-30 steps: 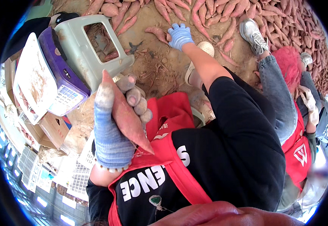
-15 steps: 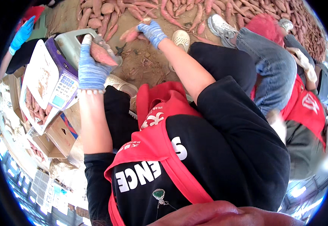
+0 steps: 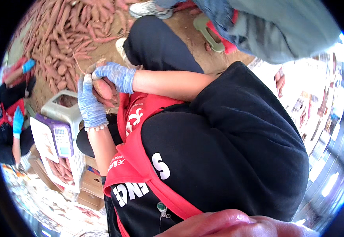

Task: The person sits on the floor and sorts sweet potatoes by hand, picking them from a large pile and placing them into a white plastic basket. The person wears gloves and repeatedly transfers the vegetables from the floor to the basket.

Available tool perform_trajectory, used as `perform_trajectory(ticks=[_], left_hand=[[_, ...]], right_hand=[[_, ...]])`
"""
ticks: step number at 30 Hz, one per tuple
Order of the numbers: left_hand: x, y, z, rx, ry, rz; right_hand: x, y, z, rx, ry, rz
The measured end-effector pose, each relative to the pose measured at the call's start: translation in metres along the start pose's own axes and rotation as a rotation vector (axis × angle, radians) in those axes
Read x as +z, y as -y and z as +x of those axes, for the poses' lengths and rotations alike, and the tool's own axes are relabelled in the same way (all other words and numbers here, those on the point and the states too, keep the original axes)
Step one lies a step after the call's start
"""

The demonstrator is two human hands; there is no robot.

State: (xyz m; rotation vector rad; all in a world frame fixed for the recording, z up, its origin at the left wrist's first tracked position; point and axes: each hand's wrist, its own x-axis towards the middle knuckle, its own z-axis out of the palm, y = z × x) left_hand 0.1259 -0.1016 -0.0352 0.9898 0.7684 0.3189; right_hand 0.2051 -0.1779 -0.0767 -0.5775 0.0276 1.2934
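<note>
My two hands, in blue-and-white knit gloves, are together in front of my red apron. My left hand (image 3: 91, 103) is closed against a pinkish sweet potato (image 3: 103, 89) from the left side. From the right, my right hand (image 3: 116, 76) wraps over the same cluster, its fingertips close to my left thumb. The brownish end of a sweet potato (image 3: 101, 62) pokes out above the right glove, and a thin root trails up beside it. How many sweet potatoes lie between the gloves is partly hidden.
A large heap of sweet potatoes (image 3: 67, 41) covers the ground ahead. To my left are a grey plastic stool (image 3: 63, 106), a purple-and-white scale (image 3: 62, 138) and cardboard boxes (image 3: 93, 183). A co-worker's blue glove (image 3: 18, 120) shows far left. Another person's jeans and a green stool (image 3: 208, 34) are upper right.
My right hand has come back from the pile to meet my left, bringing a sweet potato. The view has swung, so the heap and scale sit differently.
</note>
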Motion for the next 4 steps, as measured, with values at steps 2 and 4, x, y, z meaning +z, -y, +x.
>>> perform_trajectory(ticks=[2,4], left_hand=[[0.026,0.01,-0.01,-0.078,-0.003,-0.01],[0.052,0.017,-0.011,-0.114,0.187,-0.108]], right_hand=[[-0.006,0.014,-0.029,-0.054,-0.096,-0.082],[0.003,0.044,-0.075,-0.14,-0.066,-0.027]])
